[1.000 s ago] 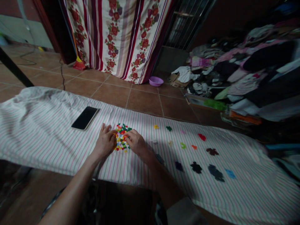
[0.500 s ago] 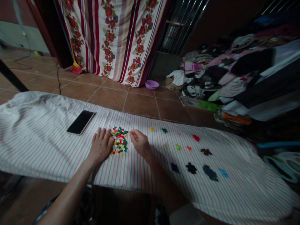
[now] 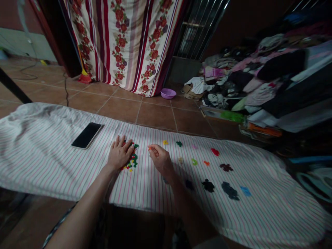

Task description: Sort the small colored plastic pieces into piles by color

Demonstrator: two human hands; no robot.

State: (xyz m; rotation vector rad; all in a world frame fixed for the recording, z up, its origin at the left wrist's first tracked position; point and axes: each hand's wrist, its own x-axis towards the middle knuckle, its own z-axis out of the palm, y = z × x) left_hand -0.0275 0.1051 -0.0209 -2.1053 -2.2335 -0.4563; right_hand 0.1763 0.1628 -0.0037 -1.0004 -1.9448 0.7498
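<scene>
My left hand (image 3: 120,153) lies with fingers spread over the mixed pile of small coloured pieces (image 3: 134,159), hiding much of it. To the right of the pile, my right hand (image 3: 160,158) pinches a small orange piece (image 3: 150,148) between thumb and fingertip. Farther right lie small groups sorted by colour: yellow (image 3: 165,142), dark green (image 3: 179,143), red (image 3: 215,151), lime green (image 3: 194,162), orange (image 3: 206,163), brown (image 3: 226,167), black (image 3: 208,185), dark grey (image 3: 230,191) and blue (image 3: 245,191).
A striped cloth (image 3: 52,152) covers the surface, with a dark-screened phone (image 3: 87,135) on its left. Beyond are a purple basin (image 3: 168,93), a floral curtain (image 3: 129,45), a red broom (image 3: 84,77) and a heap of clothes (image 3: 243,74).
My left hand has moved right and onto the pile, covering more of it. My right hand has shifted slightly right, with the orange piece still in its fingers.
</scene>
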